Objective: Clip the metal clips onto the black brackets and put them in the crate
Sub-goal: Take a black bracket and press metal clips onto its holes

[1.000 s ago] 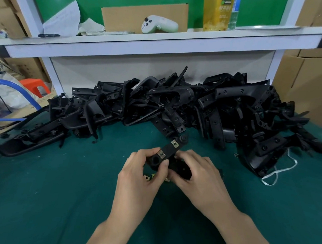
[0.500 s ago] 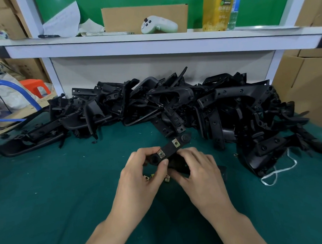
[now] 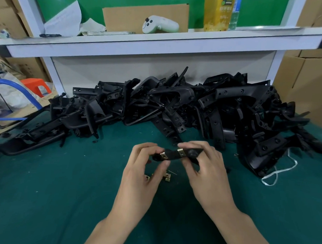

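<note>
Above the green tabletop point(image 3: 61, 191), a worker's left hand point(image 3: 143, 169) and right hand point(image 3: 207, 172) are pinching opposite ends of a black bracket point(image 3: 173, 155), holding it level, apparently to check the two metal clips point(image 3: 180, 152) seated on it; spare clips point(image 3: 168, 178) are lying just beneath.

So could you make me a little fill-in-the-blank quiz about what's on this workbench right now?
1. The left hand and the right hand together grip one bracket, which carries ____ metal clips.
2. The pile of brackets behind the hands is all ____.
3. On the shelf lies a ____ game controller.

Missing words: two; black; white.
</note>
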Available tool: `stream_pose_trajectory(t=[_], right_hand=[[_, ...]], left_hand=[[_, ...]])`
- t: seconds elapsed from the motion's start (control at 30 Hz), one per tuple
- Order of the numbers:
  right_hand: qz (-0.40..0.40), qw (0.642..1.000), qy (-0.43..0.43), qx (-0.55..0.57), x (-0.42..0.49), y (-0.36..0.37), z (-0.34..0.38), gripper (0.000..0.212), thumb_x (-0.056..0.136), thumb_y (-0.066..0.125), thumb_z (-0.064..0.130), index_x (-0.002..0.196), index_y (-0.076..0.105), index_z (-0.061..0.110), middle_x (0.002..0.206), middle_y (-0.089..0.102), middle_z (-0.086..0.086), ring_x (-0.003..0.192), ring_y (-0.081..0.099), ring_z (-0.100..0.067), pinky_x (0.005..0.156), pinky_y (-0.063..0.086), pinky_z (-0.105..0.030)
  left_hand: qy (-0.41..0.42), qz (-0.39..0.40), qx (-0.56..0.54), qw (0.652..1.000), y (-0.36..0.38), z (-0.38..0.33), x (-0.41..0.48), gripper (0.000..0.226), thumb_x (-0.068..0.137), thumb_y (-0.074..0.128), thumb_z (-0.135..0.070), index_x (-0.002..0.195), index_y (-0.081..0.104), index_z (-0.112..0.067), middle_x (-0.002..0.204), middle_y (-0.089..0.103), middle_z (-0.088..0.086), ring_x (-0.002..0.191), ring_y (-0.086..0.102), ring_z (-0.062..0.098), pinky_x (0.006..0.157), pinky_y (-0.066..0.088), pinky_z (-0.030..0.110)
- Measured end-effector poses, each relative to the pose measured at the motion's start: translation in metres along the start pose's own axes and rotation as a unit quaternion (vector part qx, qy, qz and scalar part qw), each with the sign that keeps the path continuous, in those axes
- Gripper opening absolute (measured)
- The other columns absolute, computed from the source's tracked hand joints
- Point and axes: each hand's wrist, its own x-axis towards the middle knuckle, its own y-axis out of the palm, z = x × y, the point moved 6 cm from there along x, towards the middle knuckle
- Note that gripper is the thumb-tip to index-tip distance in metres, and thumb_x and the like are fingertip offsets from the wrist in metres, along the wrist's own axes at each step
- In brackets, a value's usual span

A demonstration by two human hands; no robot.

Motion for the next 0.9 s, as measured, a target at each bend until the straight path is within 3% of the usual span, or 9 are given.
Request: stream_pose_trajectory(t=[0.07, 0.13, 0.27, 0.37, 0.5, 0.6, 0.73, 0.9], right_hand=[[-0.001, 0.999, 0.007, 0.046, 0.000, -0.002, 0.002, 0.046, 0.086, 0.074, 0.016, 0.125, 0.058, 0.034, 0.127, 0.052, 0.020, 0.118, 0.046, -0.004, 0.105, 0.037, -0.032], [-0.001, 0.995, 0.020, 0.095, 0.000, -0.003, 0.004, 0.046, 0.088, 0.069, 0.027, 0.129, 0.052, 0.039, 0.133, 0.044, 0.025, 0.126, 0.044, -0.005, 0.105, 0.038, -0.030], [0.022, 0.989, 0.026, 0.145, -0.001, -0.001, 0.008, 0.038, 0.089, 0.062, 0.048, 0.124, 0.050, 0.042, 0.125, 0.050, 0.027, 0.118, 0.053, -0.003, 0.096, 0.042, -0.015], [0.053, 0.983, 0.032, 0.171, -0.002, 0.006, 0.008, 0.021, 0.091, 0.066, 0.046, 0.109, 0.060, 0.038, 0.116, 0.056, 0.024, 0.114, 0.055, 0.002, 0.089, 0.041, -0.009], [0.068, 0.972, 0.057, 0.216, -0.003, 0.012, 0.005, 0.012, 0.088, 0.075, 0.027, 0.094, 0.066, 0.030, 0.108, 0.060, 0.017, 0.108, 0.059, -0.004, 0.084, 0.042, -0.007], [0.067, 0.970, 0.086, 0.217, -0.003, 0.012, -0.001, 0.021, 0.087, 0.076, 0.024, 0.095, 0.062, 0.037, 0.107, 0.060, 0.019, 0.108, 0.058, -0.003, 0.081, 0.041, -0.008], [0.058, 0.967, 0.121, 0.216, -0.002, 0.010, -0.006, 0.034, 0.087, 0.076, 0.027, 0.106, 0.056, 0.047, 0.113, 0.059, 0.023, 0.112, 0.055, 0.000, 0.080, 0.042, -0.010], [0.060, 0.966, 0.130, 0.217, -0.004, 0.011, -0.006, 0.033, 0.087, 0.076, 0.029, 0.102, 0.053, 0.047, 0.109, 0.060, 0.021, 0.110, 0.055, -0.003, 0.081, 0.041, -0.008]], left_hand=[[0.011, -0.013, 0.001, 1.000, -0.002, -0.001, 0.001, 0.022, 0.089, 0.062, -0.041, 0.109, 0.056, -0.049, 0.123, 0.054, -0.021, 0.110, 0.059, 0.008, 0.056, 0.047, 0.012], [0.027, -0.034, 0.009, 0.999, -0.005, -0.002, 0.002, 0.020, 0.089, 0.064, -0.033, 0.106, 0.058, -0.042, 0.123, 0.053, -0.018, 0.111, 0.059, 0.007, 0.065, 0.048, 0.010], [0.079, -0.091, 0.086, 0.989, -0.016, -0.004, 0.004, 0.019, 0.085, 0.069, -0.006, 0.097, 0.061, -0.019, 0.122, 0.041, -0.004, 0.116, 0.046, -0.009, 0.093, 0.035, 0.003], [0.068, -0.094, 0.109, 0.987, -0.019, 0.002, 0.005, 0.030, 0.082, 0.072, 0.005, 0.092, 0.058, -0.021, 0.122, 0.036, -0.006, 0.114, 0.044, -0.008, 0.095, 0.032, 0.003], [0.052, -0.061, 0.101, 0.992, -0.016, 0.005, 0.005, 0.033, 0.086, 0.069, 0.001, 0.091, 0.054, -0.028, 0.113, 0.046, -0.011, 0.106, 0.054, 0.000, 0.079, 0.042, 0.010], [0.040, -0.005, 0.098, 0.994, -0.011, 0.006, 0.005, 0.023, 0.090, 0.065, -0.018, 0.104, 0.055, -0.033, 0.118, 0.046, -0.018, 0.112, 0.057, 0.005, 0.077, 0.049, 0.018], [0.034, 0.020, 0.094, 0.995, -0.008, 0.007, 0.006, 0.019, 0.093, 0.061, -0.029, 0.109, 0.054, -0.035, 0.121, 0.046, -0.023, 0.110, 0.055, -0.002, 0.085, 0.044, 0.009], [0.044, 0.001, 0.092, 0.995, -0.010, 0.007, 0.006, 0.023, 0.092, 0.066, -0.021, 0.108, 0.054, -0.032, 0.117, 0.049, -0.019, 0.108, 0.053, -0.007, 0.089, 0.038, 0.004]])
